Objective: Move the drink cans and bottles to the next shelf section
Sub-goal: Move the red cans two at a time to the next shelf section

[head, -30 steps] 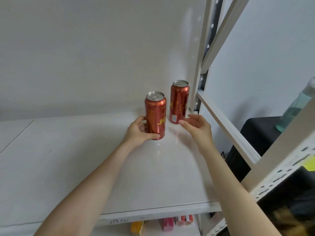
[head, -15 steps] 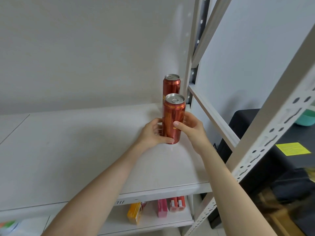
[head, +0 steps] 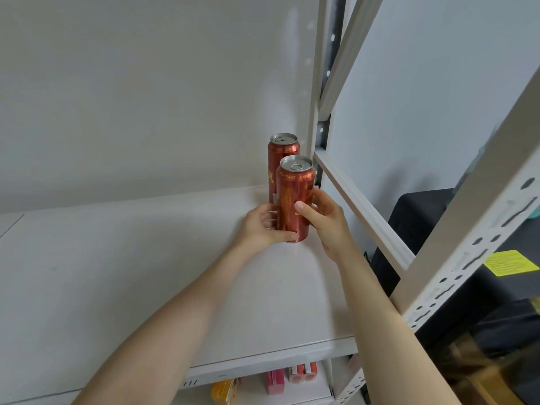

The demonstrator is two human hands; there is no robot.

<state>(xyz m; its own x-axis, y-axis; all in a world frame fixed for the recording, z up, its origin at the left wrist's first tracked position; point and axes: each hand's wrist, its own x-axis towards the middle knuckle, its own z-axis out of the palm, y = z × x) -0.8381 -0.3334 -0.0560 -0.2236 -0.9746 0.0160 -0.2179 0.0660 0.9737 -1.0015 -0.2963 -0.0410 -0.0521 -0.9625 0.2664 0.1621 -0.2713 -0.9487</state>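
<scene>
Two tall red beer cans with gold print stand near the right end of a white shelf board point(head: 146, 273). The front can point(head: 293, 200) is upright, gripped low on its left side by my left hand point(head: 263, 228) and around its right side by my right hand point(head: 321, 217). I cannot tell whether its base touches the board. The rear can point(head: 280, 153) stands just behind it, close to the back wall and the shelf's right upright, untouched and partly hidden by the front can.
A grey perforated upright point(head: 320, 97) and a cross rail point(head: 362, 211) bound the shelf on the right. Another upright point(head: 473, 229) slants across the near right. Small packets point(head: 274, 381) sit on the lower shelf. A black box with a yellow label point(head: 508, 263) stands to the right.
My left hand carried the front can rightward until it sits in front of the rear can. My right hand closed onto its right side. The view shifted right and down slightly.
</scene>
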